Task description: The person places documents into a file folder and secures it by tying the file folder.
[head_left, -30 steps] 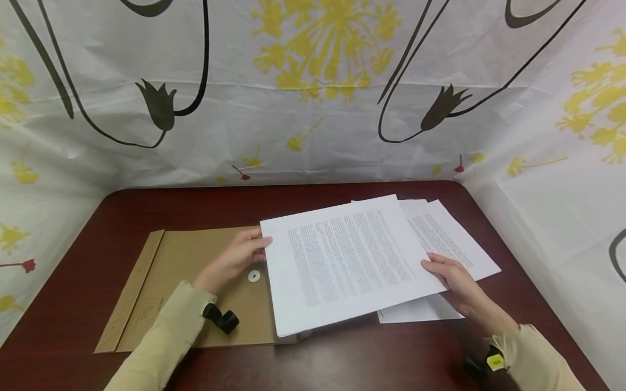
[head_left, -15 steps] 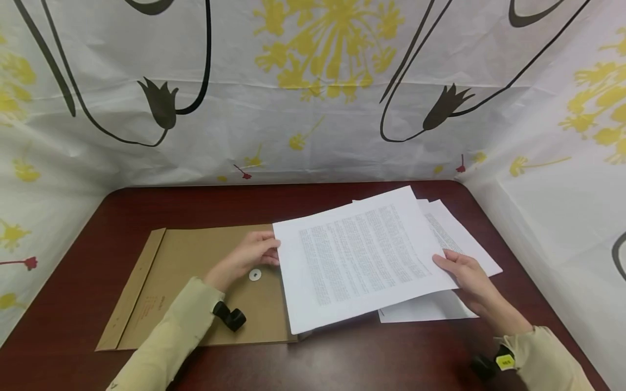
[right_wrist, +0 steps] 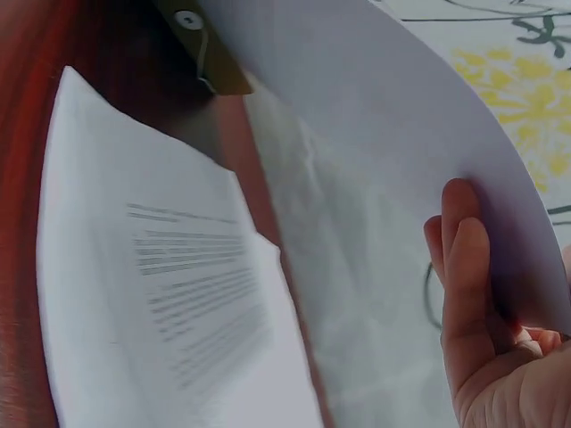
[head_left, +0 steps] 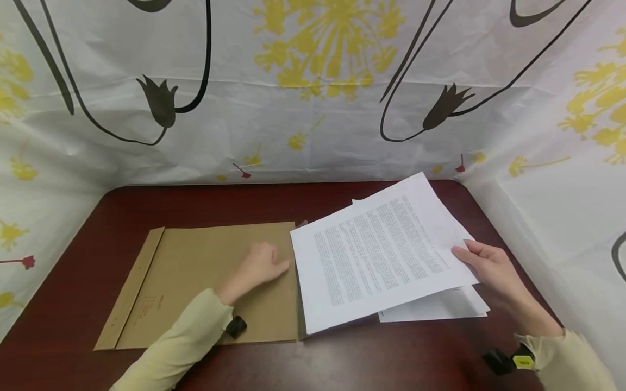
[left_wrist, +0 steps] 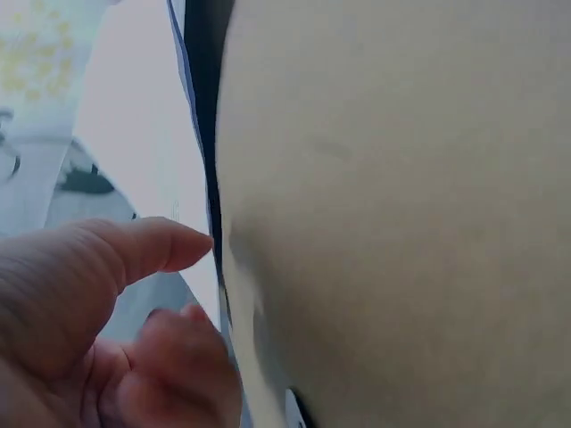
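My right hand [head_left: 496, 269] grips a printed sheaf of paper [head_left: 376, 260] at its right edge, thumb on top and fingers beneath. The right wrist view shows the fingers [right_wrist: 466, 259] against the underside of the bent paper [right_wrist: 401, 116]. Over the brown kraft envelope [head_left: 205, 282] is my left hand [head_left: 256, 269], holding nothing, its fingers loosely bent. The left wrist view has its thumb [left_wrist: 169, 245] pointing at the envelope's edge, apart from the blurred fingers. The sheaf's left edge lies close beside the envelope's right edge, whose opening is partly hidden.
More printed sheets [head_left: 435, 307] lie on the dark red table [head_left: 352, 364], partly under the held sheaf. At the envelope's left end is a folded strip [head_left: 129, 290]. A patterned white cloth [head_left: 313, 141] hangs behind and along both sides.
My left hand has let go of the sheaf's left edge and now hovers over the envelope. The right hand has drawn the sheaf rightward, its far corner rising.
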`<state>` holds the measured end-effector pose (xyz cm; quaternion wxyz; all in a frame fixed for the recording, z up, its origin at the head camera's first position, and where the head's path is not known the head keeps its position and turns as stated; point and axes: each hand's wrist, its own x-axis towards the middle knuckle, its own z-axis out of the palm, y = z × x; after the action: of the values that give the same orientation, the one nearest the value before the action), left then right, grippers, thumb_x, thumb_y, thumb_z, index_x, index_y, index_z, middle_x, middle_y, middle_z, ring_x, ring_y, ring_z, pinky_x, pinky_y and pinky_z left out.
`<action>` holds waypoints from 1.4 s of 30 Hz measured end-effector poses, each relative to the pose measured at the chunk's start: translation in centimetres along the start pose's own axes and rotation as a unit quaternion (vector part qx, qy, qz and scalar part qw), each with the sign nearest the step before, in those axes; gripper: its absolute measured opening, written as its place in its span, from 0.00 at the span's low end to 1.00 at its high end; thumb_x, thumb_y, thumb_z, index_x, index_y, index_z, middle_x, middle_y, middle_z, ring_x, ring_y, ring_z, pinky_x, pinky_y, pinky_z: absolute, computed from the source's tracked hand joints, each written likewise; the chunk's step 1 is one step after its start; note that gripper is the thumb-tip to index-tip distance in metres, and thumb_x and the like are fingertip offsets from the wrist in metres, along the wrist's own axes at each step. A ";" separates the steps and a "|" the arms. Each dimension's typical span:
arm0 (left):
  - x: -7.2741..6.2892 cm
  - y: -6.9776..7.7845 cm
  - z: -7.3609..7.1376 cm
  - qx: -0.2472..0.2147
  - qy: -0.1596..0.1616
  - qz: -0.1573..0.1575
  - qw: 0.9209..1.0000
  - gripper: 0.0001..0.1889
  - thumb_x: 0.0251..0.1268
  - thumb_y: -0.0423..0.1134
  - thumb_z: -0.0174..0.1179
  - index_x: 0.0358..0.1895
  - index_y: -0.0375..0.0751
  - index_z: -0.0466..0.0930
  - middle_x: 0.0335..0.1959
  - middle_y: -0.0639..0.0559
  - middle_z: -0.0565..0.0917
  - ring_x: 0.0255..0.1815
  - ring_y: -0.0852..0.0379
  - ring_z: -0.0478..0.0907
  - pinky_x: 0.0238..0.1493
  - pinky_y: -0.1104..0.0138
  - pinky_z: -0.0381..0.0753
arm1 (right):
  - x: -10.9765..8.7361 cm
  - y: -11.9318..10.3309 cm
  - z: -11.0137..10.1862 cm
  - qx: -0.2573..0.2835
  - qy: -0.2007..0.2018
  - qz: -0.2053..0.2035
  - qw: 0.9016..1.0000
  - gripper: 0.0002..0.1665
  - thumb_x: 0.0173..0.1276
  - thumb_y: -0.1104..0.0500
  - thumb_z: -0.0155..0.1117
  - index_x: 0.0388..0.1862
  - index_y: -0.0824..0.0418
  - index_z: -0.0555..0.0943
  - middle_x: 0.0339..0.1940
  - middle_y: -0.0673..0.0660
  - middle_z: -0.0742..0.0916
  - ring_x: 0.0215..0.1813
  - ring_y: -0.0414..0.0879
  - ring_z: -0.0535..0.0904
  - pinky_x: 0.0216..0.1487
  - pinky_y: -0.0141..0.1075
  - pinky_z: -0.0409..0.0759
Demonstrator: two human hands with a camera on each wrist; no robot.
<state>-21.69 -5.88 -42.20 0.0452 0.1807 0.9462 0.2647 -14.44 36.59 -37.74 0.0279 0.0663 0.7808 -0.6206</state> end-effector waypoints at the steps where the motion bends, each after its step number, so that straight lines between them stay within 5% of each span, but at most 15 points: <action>1: -0.1 0.3 0.1 0.018 -0.001 -0.003 1.000 0.28 0.55 0.44 0.63 0.08 0.47 0.53 0.07 0.61 0.51 0.11 0.65 0.48 0.15 0.73 0.50 | -0.1 -0.2 0.0 -0.001 0.007 -0.009 1.000 0.09 0.70 0.56 0.57 0.45 0.54 0.80 0.29 0.47 0.87 0.27 0.42 0.83 0.24 0.32 0.79; 4: -0.5 1.0 0.5 0.045 -0.012 -0.026 0.999 0.29 0.54 0.51 0.64 0.10 0.47 0.53 0.09 0.60 0.50 0.14 0.64 0.47 0.14 0.72 0.49 | -0.5 -1.1 0.2 -0.005 0.022 -0.031 0.999 0.10 0.69 0.58 0.57 0.35 0.42 0.82 0.27 0.46 0.86 0.24 0.41 0.83 0.22 0.31 0.79; 11: -1.1 1.9 1.4 0.086 -0.037 -0.044 0.995 0.27 0.49 0.55 0.64 0.11 0.46 0.56 0.11 0.57 0.55 0.13 0.63 0.52 0.12 0.72 0.52 | -1.1 -2.4 1.0 0.012 0.034 -0.058 0.998 0.15 0.68 0.62 0.57 0.33 0.41 0.84 0.25 0.46 0.86 0.22 0.40 0.82 0.20 0.30 0.78; 26: -1.3 2.8 1.1 -0.008 -0.007 0.058 0.998 0.23 0.45 0.28 0.53 0.07 0.49 0.49 0.07 0.63 0.47 0.10 0.67 0.45 0.11 0.75 0.47 | -0.7 -2.5 1.0 -0.009 0.046 -0.066 0.997 0.14 0.68 0.63 0.57 0.33 0.43 0.83 0.24 0.45 0.86 0.20 0.40 0.81 0.18 0.30 0.77; 35: -1.5 2.5 -0.3 -0.077 -0.008 0.080 0.994 0.22 0.49 0.26 0.52 0.08 0.48 0.53 0.03 0.62 0.55 0.05 0.67 0.54 0.13 0.76 0.53 | 0.6 -1.7 1.4 0.096 0.011 0.002 0.995 0.09 0.68 0.59 0.59 0.33 0.47 0.83 0.26 0.48 0.87 0.25 0.40 0.83 0.22 0.31 0.79; 42: -1.5 2.3 -0.8 -0.080 0.003 0.084 0.993 0.20 0.50 0.28 0.51 0.10 0.47 0.54 0.07 0.61 0.57 0.11 0.65 0.55 0.16 0.75 0.55 | 1.3 -0.7 3.2 0.068 0.043 -0.043 0.996 0.08 0.68 0.60 0.59 0.35 0.46 0.82 0.27 0.44 0.86 0.26 0.36 0.82 0.25 0.27 0.78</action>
<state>-19.71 -5.03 -40.36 0.0342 0.2544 0.9034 0.3435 -15.96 33.43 -37.95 -0.0374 0.0609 0.7393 -0.6696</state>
